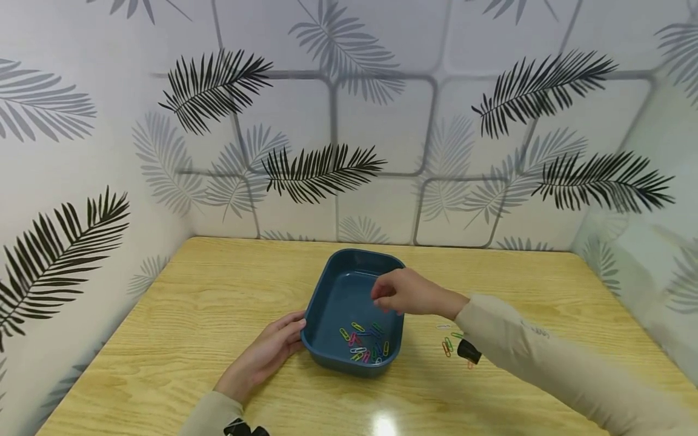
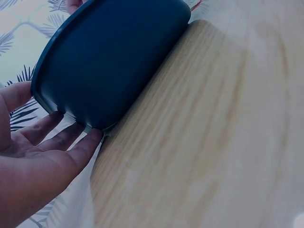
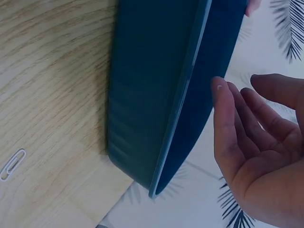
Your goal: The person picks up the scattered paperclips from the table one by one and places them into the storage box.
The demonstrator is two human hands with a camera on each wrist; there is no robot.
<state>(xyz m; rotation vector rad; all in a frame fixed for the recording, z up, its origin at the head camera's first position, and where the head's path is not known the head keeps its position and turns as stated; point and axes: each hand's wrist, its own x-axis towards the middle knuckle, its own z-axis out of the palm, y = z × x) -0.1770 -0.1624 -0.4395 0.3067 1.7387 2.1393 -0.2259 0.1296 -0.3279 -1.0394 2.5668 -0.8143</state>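
Observation:
A dark blue plastic tray (image 1: 349, 297) sits on the wooden table, with several coloured paper clips (image 1: 358, 350) gathered at its near end. My left hand (image 1: 275, 348) grips the tray's left side; in the left wrist view its thumb lies at the rim and its fingertips press the outer wall (image 2: 109, 57). Over the tray's right rim hovers my right hand (image 1: 406, 292), fingers loosely bent. In the right wrist view, thumb and fingertips (image 3: 219, 90) stand apart with nothing visible between them.
To the right of the tray, several loose paper clips (image 1: 447, 346) lie on the table (image 1: 245, 272), partly hidden by the right sleeve and its black wrist camera (image 1: 469, 351). A white paper clip (image 3: 13, 165) shows in the right wrist view. Leaf-patterned walls (image 1: 382, 121) border the table.

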